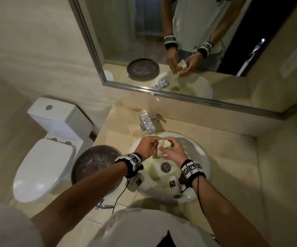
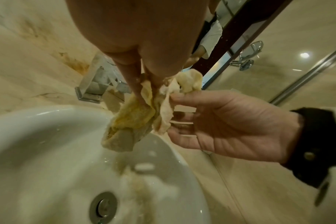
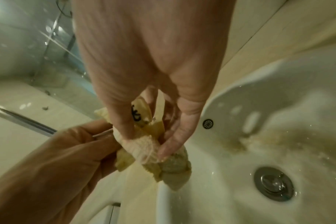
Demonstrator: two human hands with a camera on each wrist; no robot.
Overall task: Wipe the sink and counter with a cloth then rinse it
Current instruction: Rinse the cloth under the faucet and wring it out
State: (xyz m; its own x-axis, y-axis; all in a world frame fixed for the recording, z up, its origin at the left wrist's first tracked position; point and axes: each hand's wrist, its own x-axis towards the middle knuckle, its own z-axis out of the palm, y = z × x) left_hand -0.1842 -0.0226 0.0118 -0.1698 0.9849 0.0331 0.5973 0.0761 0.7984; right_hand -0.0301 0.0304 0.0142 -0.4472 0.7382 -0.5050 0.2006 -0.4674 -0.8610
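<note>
A wet, bunched yellowish cloth (image 1: 163,146) hangs between both hands over the far side of the white round sink (image 1: 200,148). My left hand (image 1: 146,146) pinches one side of the cloth (image 2: 132,121). From the other side my right hand (image 1: 173,148) grips the same cloth (image 3: 144,145), thumb and fingers curled round it. The basin (image 2: 38,144) shows yellowish-brown streaks near the metal drain (image 1: 165,166). The chrome tap (image 1: 147,123) stands behind the sink on the beige counter (image 1: 233,157); no running water shows.
A dark round dish (image 1: 94,163) sits on the counter left of the sink. The white toilet (image 1: 44,157) stands further left. A framed mirror (image 1: 126,41) covers the wall behind the tap. Brown stains (image 1: 135,109) mark the counter's back edge.
</note>
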